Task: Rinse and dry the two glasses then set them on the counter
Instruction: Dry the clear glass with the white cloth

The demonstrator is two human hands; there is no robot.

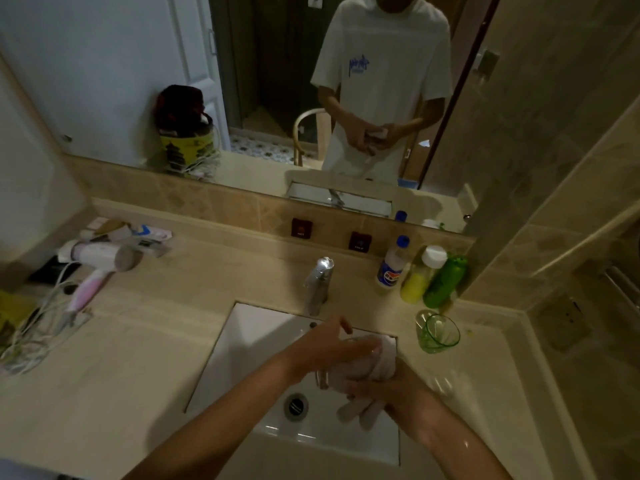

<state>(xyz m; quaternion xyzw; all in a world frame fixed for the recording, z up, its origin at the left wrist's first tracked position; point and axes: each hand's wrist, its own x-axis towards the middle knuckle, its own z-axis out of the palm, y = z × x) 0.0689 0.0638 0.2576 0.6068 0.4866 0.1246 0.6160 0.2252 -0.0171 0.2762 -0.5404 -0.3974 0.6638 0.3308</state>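
Hands [391,386] around sideways glass [349,358]

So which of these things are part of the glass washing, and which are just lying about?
In use: clear glass, white cloth, left hand, right hand, green glass, sink, tap.

Lying about: hair dryer, three bottles, cables.

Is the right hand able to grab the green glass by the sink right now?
Probably not yet. The right hand is busy holding the white cloth round a clear glass over the sink. The green glass stands close by on the counter, with nothing blocking it.
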